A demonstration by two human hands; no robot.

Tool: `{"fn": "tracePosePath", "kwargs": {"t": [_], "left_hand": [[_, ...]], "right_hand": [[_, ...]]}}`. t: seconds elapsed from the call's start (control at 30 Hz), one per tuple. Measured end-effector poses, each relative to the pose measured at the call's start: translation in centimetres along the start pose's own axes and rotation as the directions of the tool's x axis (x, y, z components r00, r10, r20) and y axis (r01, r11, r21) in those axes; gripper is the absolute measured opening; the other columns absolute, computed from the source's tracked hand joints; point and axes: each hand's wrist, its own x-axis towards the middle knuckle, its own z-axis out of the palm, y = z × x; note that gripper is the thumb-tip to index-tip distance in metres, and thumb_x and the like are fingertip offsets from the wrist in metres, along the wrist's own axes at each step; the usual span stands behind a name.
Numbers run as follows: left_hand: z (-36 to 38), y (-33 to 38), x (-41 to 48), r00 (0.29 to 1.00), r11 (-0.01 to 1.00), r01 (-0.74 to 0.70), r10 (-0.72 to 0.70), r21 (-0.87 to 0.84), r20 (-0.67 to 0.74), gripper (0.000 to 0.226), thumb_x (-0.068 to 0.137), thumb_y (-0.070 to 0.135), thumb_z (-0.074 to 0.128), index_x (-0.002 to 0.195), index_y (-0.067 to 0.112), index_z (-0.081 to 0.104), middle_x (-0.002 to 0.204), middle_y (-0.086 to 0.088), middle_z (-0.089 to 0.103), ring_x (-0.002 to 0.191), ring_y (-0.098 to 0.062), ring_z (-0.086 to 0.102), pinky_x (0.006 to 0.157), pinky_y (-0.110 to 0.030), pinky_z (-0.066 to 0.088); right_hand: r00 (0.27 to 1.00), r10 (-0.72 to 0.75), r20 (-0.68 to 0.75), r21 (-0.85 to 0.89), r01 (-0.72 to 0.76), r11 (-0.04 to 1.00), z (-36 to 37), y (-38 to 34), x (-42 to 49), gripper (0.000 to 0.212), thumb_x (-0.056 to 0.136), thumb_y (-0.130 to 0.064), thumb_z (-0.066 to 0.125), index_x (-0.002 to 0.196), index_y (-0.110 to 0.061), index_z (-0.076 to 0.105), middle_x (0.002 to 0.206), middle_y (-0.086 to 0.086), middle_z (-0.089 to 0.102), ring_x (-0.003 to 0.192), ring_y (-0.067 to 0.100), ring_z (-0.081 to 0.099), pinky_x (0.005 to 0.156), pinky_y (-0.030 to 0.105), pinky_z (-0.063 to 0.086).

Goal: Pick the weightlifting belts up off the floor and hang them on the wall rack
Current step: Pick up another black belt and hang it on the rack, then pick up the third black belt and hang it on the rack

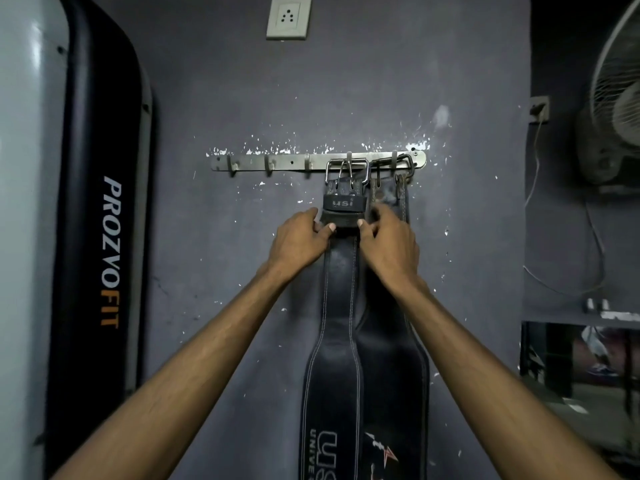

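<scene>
Both hands are on it, centre of frame: the left hand (301, 237) pinches the left edge of the front belt (341, 306), thumb across the face, fingers wrapped behind; the right hand (388, 240) mirrors it on the right edge, thumb on the leather, fingers tucked round the back and mostly hidden; a narrow two-sided hold, the hands level and close across the strap.

Just above the thumbs sits the keeper loop (344, 203) marked "usi"; just above that the steel buckle (346, 169), hooked over the wall rack (277, 162), right of centre on the bar; whether it is fully seated I can't tell, since prongs and frame crowd together there.

Here's the line that matters: the belt's long axis runs straight up and down; the hook end lies directly above the grip, near; the wide padded part hangs well below the wrists and runs out of the bottom of the frame. Neither hand is nearer; they flank the strap evenly.

On the right, partly overlapped by the front belt, a second belt (391, 358) hangs from the bar's right end, touching the right hand's far side; more hooks run off to the left.

My read: the hang looks all but done; letting go should let the weight settle straight down; a sideways tug might unseat the buckle.

Further out: a wall socket (288, 17) top centre; an upright bench pad (104, 237) at left; a fan (620, 98) upper right.
</scene>
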Motion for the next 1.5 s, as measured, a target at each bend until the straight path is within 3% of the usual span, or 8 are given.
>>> {"fn": "tracePosePath", "kwargs": {"t": [0.17,0.37,0.6,0.77,1.03,1.2,1.4,1.5], "left_hand": [[-0.9,-1.5,-6.2,0.996,1.000,-0.006,0.008,-0.027,0.084,0.055,0.092,0.044,0.063,0.138,0.017,0.053,0.110,0.003,0.067,0.091,-0.020,0.066,0.089,-0.037,0.054],[1.5,-3.0,-16.4,0.973,0.991,0.017,0.013,-0.130,0.229,0.038,0.089,0.036,0.070,0.124,0.022,0.062,0.103,0.007,0.068,0.087,-0.012,0.064,0.082,-0.030,0.055],[8.1,-5.6,-30.3,0.850,0.976,0.197,-0.121,-0.096,0.513,0.034,0.088,0.032,0.072,0.120,0.022,0.065,0.093,0.012,0.065,0.079,-0.009,0.061,0.082,-0.028,0.055],[14.3,-6.5,-40.9,0.683,0.950,0.313,-0.216,-0.011,0.697,0.028,0.087,0.027,0.072,0.114,0.021,0.067,0.090,0.008,0.070,0.082,-0.013,0.066,0.082,-0.027,0.054],[27.3,-3.5,-59.8,0.310,0.843,0.511,-0.363,0.168,0.879,0.026,0.087,0.019,0.072,0.113,0.017,0.069,0.094,0.002,0.071,0.091,-0.019,0.069,0.081,-0.023,0.048],[36.2,-2.0,-75.2,0.112,0.783,0.547,-0.419,0.296,0.901,0.021,0.083,0.020,0.075,0.104,0.017,0.072,0.095,-0.007,0.077,0.089,-0.029,0.073,0.080,-0.035,0.057],[46.2,0.0,-94.9,-0.113,0.699,0.584,-0.433,0.413,0.894,0.026,0.083,0.034,0.078,0.104,0.022,0.072,0.080,0.005,0.070,0.080,-0.018,0.070,0.074,-0.033,0.057],[50.6,0.5,-105.1,-0.232,0.645,0.584,-0.449,0.493,0.863,0.022,0.082,0.041,0.078,0.097,0.028,0.070,0.082,0.005,0.072,0.078,-0.017,0.071,0.073,-0.034,0.059]], "right_hand": [[0.991,0.119,0.057,0.021,-0.120,0.993,-0.6,0.5,-6.2,0.038,0.099,-0.033,0.062,0.134,-0.016,0.058,0.103,-0.003,0.072,0.095,0.016,0.066,0.081,0.031,0.049],[0.969,0.207,0.133,-0.012,-0.208,0.978,-1.4,3.4,-16.2,0.031,0.096,-0.030,0.066,0.125,-0.020,0.062,0.091,-0.011,0.066,0.086,0.011,0.066,0.080,0.033,0.056],[0.880,0.386,0.276,-0.092,-0.375,0.922,-2.3,10.1,-28.9,0.022,0.092,-0.031,0.068,0.112,-0.024,0.068,0.081,-0.013,0.068,0.080,0.017,0.069,0.078,0.040,0.059],[0.751,0.554,0.358,-0.151,-0.539,0.829,-3.8,17.3,-39.7,0.015,0.090,-0.028,0.069,0.103,-0.020,0.071,0.083,-0.008,0.069,0.080,0.021,0.070,0.077,0.039,0.058],[0.457,0.764,0.455,-0.323,-0.715,0.620,-8.6,31.6,-60.2,0.011,0.090,-0.021,0.066,0.098,-0.018,0.072,0.093,0.001,0.077,0.084,0.024,0.073,0.074,0.034,0.059],[0.256,0.868,0.426,-0.444,-0.777,0.447,-12.1,39.2,-75.3,0.009,0.090,-0.019,0.067,0.098,-0.019,0.072,0.095,0.004,0.076,0.087,0.026,0.071,0.075,0.040,0.059],[0.098,0.923,0.372,-0.528,-0.796,0.297,-16.5,47.6,-95.1,0.010,0.092,-0.016,0.065,0.098,-0.015,0.073,0.096,0.007,0.076,0.091,0.027,0.072,0.075,0.040,0.059],[-0.056,0.950,0.306,-0.576,-0.805,0.139,-18.3,50.0,-104.4,0.013,0.093,-0.015,0.060,0.099,-0.020,0.071,0.100,0.005,0.075,0.091,0.028,0.069,0.075,0.041,0.058]]}}
